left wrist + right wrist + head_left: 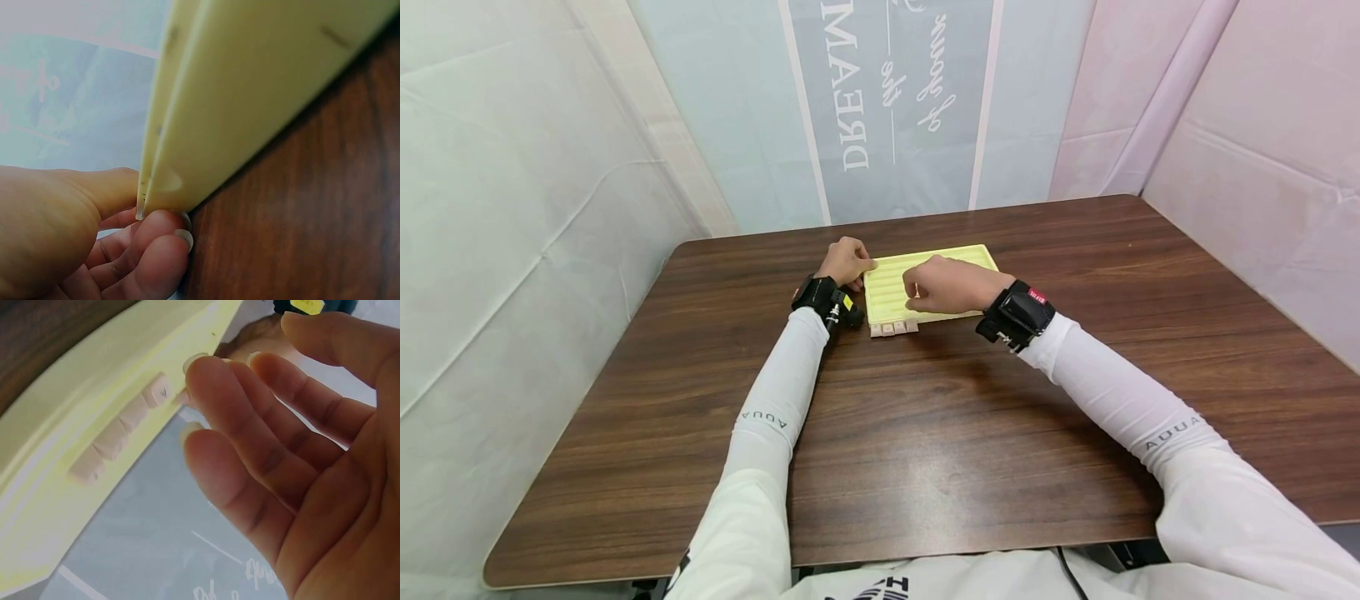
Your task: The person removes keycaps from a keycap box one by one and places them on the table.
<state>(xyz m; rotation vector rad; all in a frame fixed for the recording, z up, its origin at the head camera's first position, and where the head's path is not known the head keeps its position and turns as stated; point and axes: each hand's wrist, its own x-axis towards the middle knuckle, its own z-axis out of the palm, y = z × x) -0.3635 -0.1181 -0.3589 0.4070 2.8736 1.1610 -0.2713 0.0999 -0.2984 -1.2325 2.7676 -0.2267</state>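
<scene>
A ridged, pale yellow tray point(889, 290) lies on the table. My left hand point(847, 261) grips its left edge; in the left wrist view the thumb is above the rim and bent fingers point(164, 262) are at its lower corner. Over the tray's middle hovers my right hand point(958, 283), fingers loosely bent. In the right wrist view nothing shows between the right fingers point(215, 465). Beyond them, a short row of pale pink keycaps point(112, 439) sits on the tray. Several pale keycaps point(895, 328) line up along the tray's front left edge. The right hand hides part of the tray.
Dark wood-grain table point(940, 450) surrounds the tray. Behind it hangs a grey-blue cloth point(910, 183) with printed lettering. White sheeting point(512, 250) stands on the left, and more on the right. Both wrists wear black strapped devices point(1018, 317).
</scene>
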